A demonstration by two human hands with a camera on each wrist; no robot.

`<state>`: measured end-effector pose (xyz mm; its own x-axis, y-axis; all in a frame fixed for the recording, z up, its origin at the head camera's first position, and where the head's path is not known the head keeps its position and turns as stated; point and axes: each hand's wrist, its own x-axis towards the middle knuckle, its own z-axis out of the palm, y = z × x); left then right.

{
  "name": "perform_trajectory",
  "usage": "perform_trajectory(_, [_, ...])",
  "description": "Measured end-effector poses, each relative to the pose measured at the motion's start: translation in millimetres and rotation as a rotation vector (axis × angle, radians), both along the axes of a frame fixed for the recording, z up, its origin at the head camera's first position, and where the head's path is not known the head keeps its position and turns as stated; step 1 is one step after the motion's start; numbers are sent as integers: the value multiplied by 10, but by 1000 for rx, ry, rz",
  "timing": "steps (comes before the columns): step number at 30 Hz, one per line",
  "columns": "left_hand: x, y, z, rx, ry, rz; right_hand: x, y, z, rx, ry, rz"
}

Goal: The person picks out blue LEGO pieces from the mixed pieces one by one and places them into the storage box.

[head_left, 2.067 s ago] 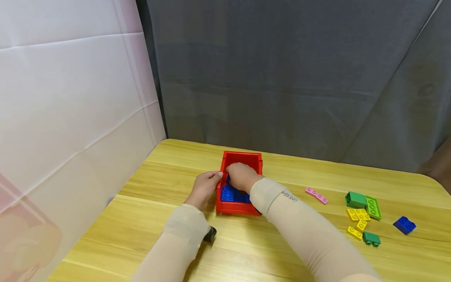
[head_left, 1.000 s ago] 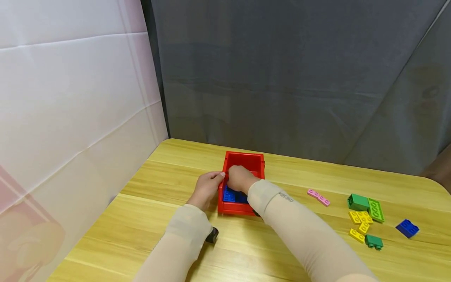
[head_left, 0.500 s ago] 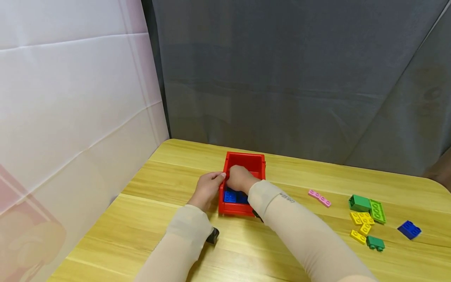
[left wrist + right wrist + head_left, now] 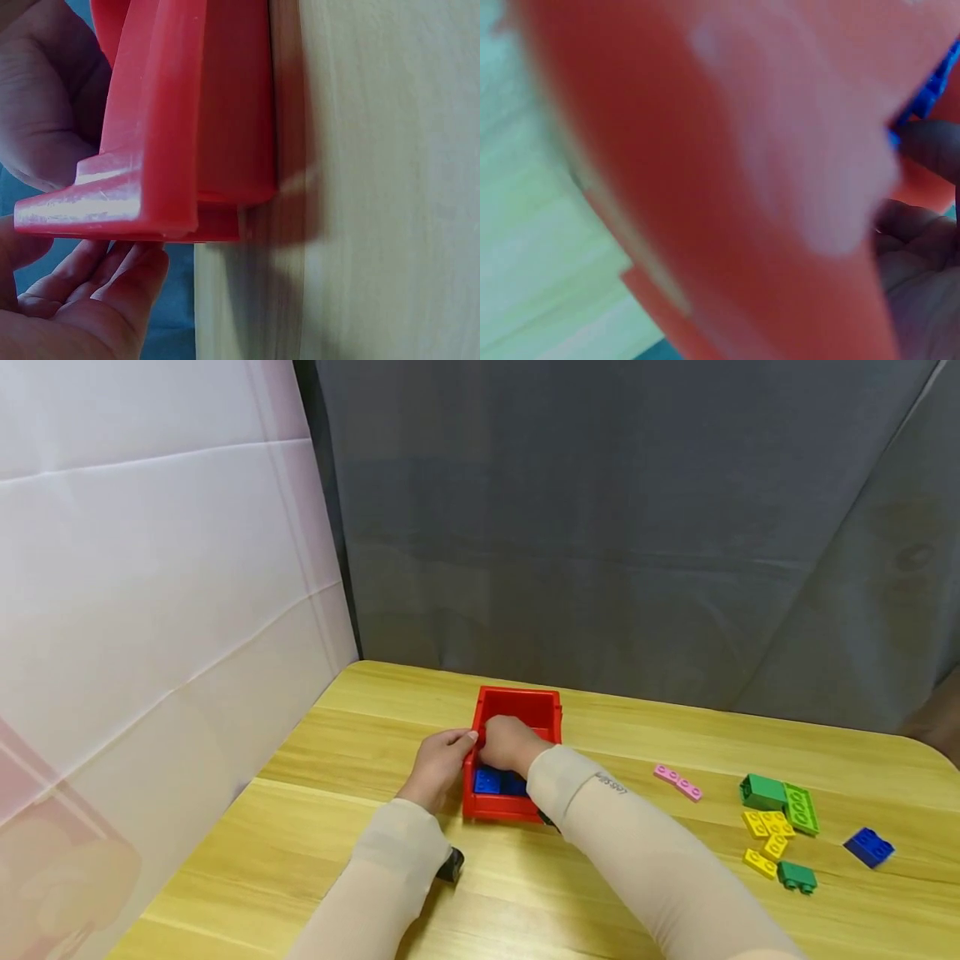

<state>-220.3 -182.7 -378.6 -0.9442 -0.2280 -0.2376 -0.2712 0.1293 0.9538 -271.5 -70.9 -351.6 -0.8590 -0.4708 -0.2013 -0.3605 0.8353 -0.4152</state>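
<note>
A red plastic bin (image 4: 498, 810) stands on the table with several blue toy bricks (image 4: 487, 780) on its floor. My left hand (image 4: 438, 762) grips the bin's left wall, thumb at the rim; in the left wrist view its fingers (image 4: 131, 292) lie against the outside. My right hand (image 4: 512, 745) reaches down into the bin, fingers bent, beside the left wall. In the right wrist view one of its fingertips (image 4: 926, 146) meets a bit of blue brick (image 4: 930, 94). The bin's wall hides most of that hand's work, so whether it pinches a brick is unclear.
On the wooden table (image 4: 600, 893) to the right lie a pink strip brick (image 4: 677, 782), a green brick (image 4: 763, 792), a lime plate (image 4: 802, 810), several yellow bricks (image 4: 772, 823), a dark green brick (image 4: 797, 877) and a blue brick (image 4: 869, 847). Grey cloth (image 4: 570, 527) hangs behind.
My right hand has gone lower into the bin with the blue brick seen at its fingers two seconds ago, now out of sight. The left hand keeps its hold on the wall.
</note>
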Motion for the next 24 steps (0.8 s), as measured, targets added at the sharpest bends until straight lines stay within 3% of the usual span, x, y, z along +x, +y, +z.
perform_trajectory(8, [-21, -63, -44, -12, 29, -4, 71, 27, 111, 81, 34, -10])
perform_trajectory(24, [-46, -192, -32, -2, -20, -5, 173, 147, 192, 114, 259, 14])
